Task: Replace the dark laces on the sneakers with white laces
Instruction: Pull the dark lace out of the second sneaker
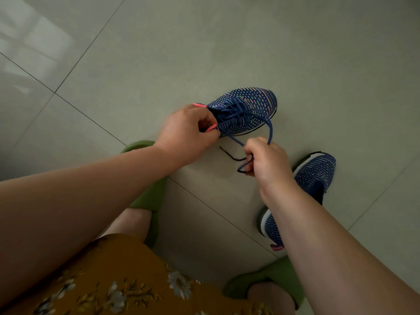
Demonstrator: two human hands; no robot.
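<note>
A blue knit sneaker [247, 110] with coloured flecks sits on the floor ahead, toe pointing right, its dark blue lace [270, 129] loosened. My left hand [186, 133] grips the sneaker's heel end at the pink pull tab. My right hand [266, 160] pinches the lace, which loops down from the eyelets into my fingers; a dark lace tip [227, 153] trails on the floor below. The second blue sneaker [316, 176] lies to the right, partly hidden behind my right forearm. No white laces are in view.
Grey floor tiles [204, 42] spread all around. My feet are in green slippers [150, 194], one under my left arm and one at the lower right [268, 283]. A mustard floral skirt fills the bottom left.
</note>
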